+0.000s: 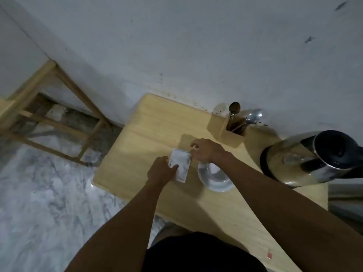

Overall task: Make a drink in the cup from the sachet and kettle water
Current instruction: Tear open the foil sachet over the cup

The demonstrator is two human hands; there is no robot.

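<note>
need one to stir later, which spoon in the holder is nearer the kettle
The shiny silver spoon, on the kettle side of the wooden holder. The dark spoon stands on the side away from the kettle.

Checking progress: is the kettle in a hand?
No, the left hand and right hand hold the sachet; the kettle stands apart.
</note>
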